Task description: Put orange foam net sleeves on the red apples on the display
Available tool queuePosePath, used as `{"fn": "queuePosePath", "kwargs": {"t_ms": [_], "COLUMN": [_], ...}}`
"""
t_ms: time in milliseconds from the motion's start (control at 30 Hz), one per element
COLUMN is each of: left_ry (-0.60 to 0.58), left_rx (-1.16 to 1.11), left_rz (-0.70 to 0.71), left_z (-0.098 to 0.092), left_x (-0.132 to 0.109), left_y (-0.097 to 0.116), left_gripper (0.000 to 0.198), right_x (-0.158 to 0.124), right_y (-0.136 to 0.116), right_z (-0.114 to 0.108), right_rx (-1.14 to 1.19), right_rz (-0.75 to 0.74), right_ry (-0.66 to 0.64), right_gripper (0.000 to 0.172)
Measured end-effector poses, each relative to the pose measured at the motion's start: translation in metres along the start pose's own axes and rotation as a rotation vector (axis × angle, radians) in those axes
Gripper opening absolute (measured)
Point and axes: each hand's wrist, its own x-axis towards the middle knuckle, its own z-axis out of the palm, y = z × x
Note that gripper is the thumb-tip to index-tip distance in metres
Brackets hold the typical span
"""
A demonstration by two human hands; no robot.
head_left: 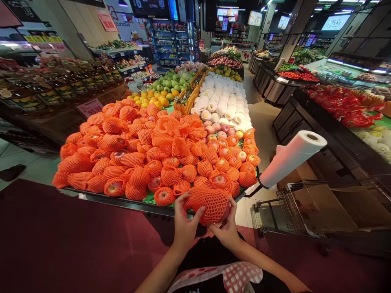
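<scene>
Both my hands hold one apple wrapped in an orange foam net [210, 204], just in front of the near edge of the fruit stand [122, 202]. My left hand [184, 221] grips its left side, fingers curled over the net. From below and to the right, my right hand [227, 228] cups the fruit. A big heap of apples in orange nets [146, 154] covers the stand right behind my hands.
Behind the heap lie bare apples [218, 130], white-netted fruit [224, 99], green apples [171, 79] and oranges [152, 97]. A roll of plastic bags [291, 158] sticks out at the stand's right corner. A shopping cart with cardboard [330, 207] stands at right. Produce counters [336, 106] line the right aisle.
</scene>
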Motion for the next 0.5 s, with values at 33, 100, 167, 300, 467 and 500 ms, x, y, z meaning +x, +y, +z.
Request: {"fn": "queuePosePath", "kwargs": {"t_ms": [33,100,167,300,467,500], "left_ry": [0.096,0.123,-0.034,-0.192,-0.283,-0.342], "left_rx": [0.116,0.299,0.369,0.376,0.37,0.352], "left_rz": [0.174,0.497,0.658,0.657,0.795,0.805], "left_z": [-0.001,-0.001,0.001,0.009,0.009,0.008], "left_x": [-0.001,-0.003,-0.005,-0.007,-0.005,-0.006], "left_y": [0.0,0.002,0.007,0.016,0.022,0.023], "left_gripper": [0.043,0.033,0.025,0.015,0.01,0.008], "right_x": [0.001,0.001,0.0,-0.002,0.0,0.001], "right_y": [0.001,0.004,0.005,0.004,0.006,0.008], "right_z": [-0.001,-0.002,-0.005,-0.009,-0.01,-0.01], "right_rx": [-0.016,-0.053,-0.097,-0.183,-0.184,-0.172], "right_rz": [-0.01,-0.044,-0.111,-0.169,-0.173,-0.18], "right_ry": [0.018,0.037,0.041,-0.018,-0.024,-0.001], "right_gripper": [0.097,0.101,0.104,0.103,0.113,0.118]}}
